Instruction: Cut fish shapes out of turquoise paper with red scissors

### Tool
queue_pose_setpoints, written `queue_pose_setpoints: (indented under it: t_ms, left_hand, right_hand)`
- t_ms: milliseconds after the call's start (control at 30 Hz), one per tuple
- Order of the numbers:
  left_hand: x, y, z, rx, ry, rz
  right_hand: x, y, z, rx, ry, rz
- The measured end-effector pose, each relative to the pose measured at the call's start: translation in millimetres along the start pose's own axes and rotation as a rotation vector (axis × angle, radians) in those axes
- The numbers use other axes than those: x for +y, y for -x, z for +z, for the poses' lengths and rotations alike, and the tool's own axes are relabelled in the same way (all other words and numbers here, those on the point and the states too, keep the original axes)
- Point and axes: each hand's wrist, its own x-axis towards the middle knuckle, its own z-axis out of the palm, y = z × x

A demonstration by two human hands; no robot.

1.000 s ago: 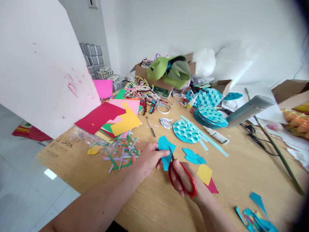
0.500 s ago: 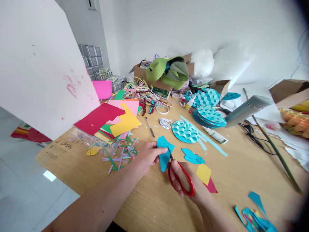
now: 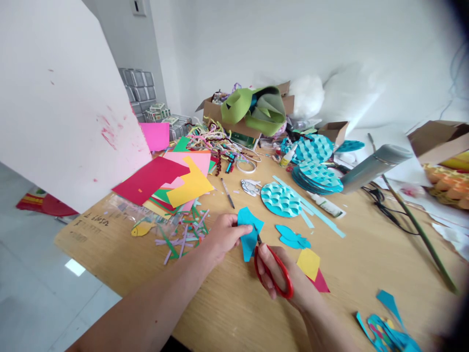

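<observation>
My left hand (image 3: 224, 236) pinches a piece of turquoise paper (image 3: 249, 229) just above the wooden table (image 3: 366, 264). My right hand (image 3: 278, 281) grips red-handled scissors (image 3: 274, 268) with fingers through the loops. The blades point up into the lower edge of the turquoise paper. A turquoise cut-out (image 3: 292, 237), a yellow square (image 3: 309, 264) and a red triangle (image 3: 321, 282) lie right beside the scissors.
A round turquoise wave-pattern disc (image 3: 281, 199) lies behind, with a stack of similar discs (image 3: 318, 177), a glue tube (image 3: 325, 205) and a pen (image 3: 227, 192). Coloured sheets (image 3: 172, 181) and paper strips (image 3: 183, 233) lie left. A white board (image 3: 62, 98) leans at left. Turquoise scraps (image 3: 388, 327) sit near right.
Both hands have drifted slightly left with the paper and scissors; the scissors stay at the paper's lower edge.
</observation>
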Motion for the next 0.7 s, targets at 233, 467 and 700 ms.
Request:
queue_pose_setpoints:
  t_ms: [233,467,700]
  left_hand:
    - [1.0,1.9,-0.8,-0.043,-0.063,0.065]
    - [0.7,1.6,-1.1,-0.048,-0.054,0.057]
    - [-0.6,-0.1,-2.4,-0.058,-0.049,0.036]
  right_hand:
    - [-0.3,2.1,-1.8,-0.016,0.022,-0.004]
    - [-2.7,1.6,-3.0,-0.014,0.044,-0.018]
    - [-4.0,1.2,-2.3,-0.011,0.057,-0.014]
